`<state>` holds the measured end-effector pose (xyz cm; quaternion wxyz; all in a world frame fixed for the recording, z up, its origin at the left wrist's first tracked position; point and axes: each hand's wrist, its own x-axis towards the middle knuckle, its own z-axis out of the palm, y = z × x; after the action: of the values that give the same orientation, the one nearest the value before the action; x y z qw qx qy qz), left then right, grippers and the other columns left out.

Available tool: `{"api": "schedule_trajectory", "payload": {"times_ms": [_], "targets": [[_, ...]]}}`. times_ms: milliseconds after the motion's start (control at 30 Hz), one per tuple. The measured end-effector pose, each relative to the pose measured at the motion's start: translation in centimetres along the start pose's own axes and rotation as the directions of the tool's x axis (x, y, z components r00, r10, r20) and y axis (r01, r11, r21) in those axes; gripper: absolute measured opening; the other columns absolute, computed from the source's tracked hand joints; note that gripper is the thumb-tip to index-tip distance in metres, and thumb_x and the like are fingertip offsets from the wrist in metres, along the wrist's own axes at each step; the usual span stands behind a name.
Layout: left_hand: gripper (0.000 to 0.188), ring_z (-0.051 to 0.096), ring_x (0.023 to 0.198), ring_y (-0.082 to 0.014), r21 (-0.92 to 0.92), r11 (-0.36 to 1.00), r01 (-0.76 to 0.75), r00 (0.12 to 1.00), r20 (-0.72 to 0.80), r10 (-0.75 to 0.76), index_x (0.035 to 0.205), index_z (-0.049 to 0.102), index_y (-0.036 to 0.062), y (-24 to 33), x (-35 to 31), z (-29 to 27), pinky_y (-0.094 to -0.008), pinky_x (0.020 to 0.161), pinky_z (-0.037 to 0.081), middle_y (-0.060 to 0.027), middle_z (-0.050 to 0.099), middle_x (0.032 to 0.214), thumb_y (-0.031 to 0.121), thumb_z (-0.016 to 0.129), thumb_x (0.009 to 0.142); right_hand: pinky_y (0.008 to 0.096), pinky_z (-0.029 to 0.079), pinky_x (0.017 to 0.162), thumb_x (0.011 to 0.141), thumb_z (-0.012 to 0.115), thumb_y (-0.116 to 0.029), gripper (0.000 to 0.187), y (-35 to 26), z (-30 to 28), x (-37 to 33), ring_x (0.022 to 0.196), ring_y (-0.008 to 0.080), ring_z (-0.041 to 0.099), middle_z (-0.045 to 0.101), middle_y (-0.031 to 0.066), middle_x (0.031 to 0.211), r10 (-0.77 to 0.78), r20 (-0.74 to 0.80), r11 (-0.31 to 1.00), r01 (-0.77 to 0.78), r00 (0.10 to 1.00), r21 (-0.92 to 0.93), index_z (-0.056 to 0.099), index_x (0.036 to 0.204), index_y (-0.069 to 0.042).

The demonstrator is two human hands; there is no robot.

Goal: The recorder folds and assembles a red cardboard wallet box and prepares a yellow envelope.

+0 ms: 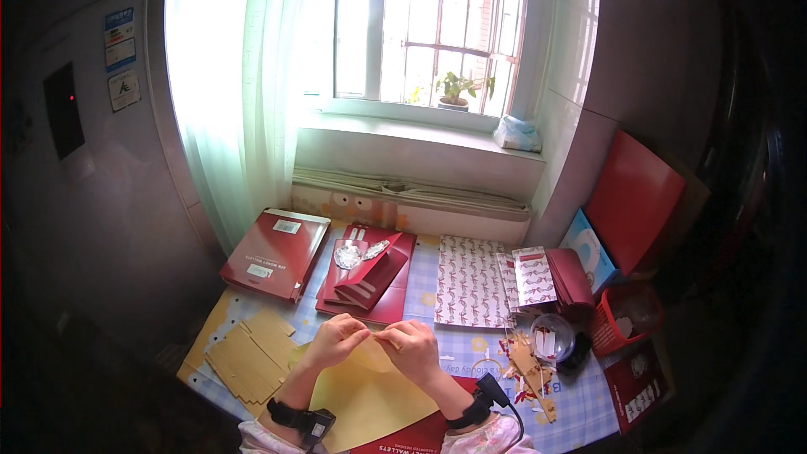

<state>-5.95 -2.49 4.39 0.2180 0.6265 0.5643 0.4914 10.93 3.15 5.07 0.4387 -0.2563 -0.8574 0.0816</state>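
Note:
My left hand [338,341] and my right hand [409,348] meet in front of me, each with its fingers pinched together. Whatever lies between the fingertips is too small to make out. Below them a curved yellow sheet [378,408] rests over a dark red printed package [412,439]. Left of my left forearm is a loose stack of tan card pieces [250,360]. Beyond my hands stands a folded dark red wallet [363,284] with silver ornaments, on top of flat red ones [395,298].
A red box [276,256] lies at the far left. White patterned sheets [472,282] lie right of centre, with a clear round tub [552,338], tan scraps [528,370] and a red basket [618,328] to the right. A window sill [420,139] rises behind the table.

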Motion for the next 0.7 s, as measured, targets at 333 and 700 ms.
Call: {"api": "schedule_trajectory", "payload": {"times_ms": [333, 700], "targets": [[0.016, 0.060, 0.069, -0.0183, -0.023, 0.999, 0.031, 0.999, -0.020, -0.031, 0.083, 0.064, -0.0003, 0.0, 0.0, -0.1, -0.0281, 0.060, 0.047, -0.0095, 0.059, 0.076, 0.015, 0.064, 0.079, 0.0309, 0.041, 0.063, 0.073, 0.065, -0.018, 0.005, 0.0, 0.0, 0.1, 0.071, 0.0158, 0.058, 0.059, -0.0036, 0.074, -0.088, -0.030, 0.996, 0.086, 0.996, -0.037, 0.062, 0.076, -0.016], [0.019, 0.061, 0.075, -0.0168, -0.047, 0.988, 0.150, 0.985, -0.078, -0.154, 0.086, 0.064, -0.0007, -0.5, 0.0, -1.2, -0.0283, 0.064, 0.047, -0.0099, 0.062, 0.082, 0.017, 0.064, 0.080, 0.0332, 0.042, 0.069, 0.075, 0.065, -0.012, 0.006, -0.6, -0.6, 0.1, 0.080, 0.0207, 0.056, 0.058, 0.0030, 0.083, 0.021, 0.021, 0.973, -0.025, 1.000, 0.231, 0.062, 0.080, -0.013]]}}
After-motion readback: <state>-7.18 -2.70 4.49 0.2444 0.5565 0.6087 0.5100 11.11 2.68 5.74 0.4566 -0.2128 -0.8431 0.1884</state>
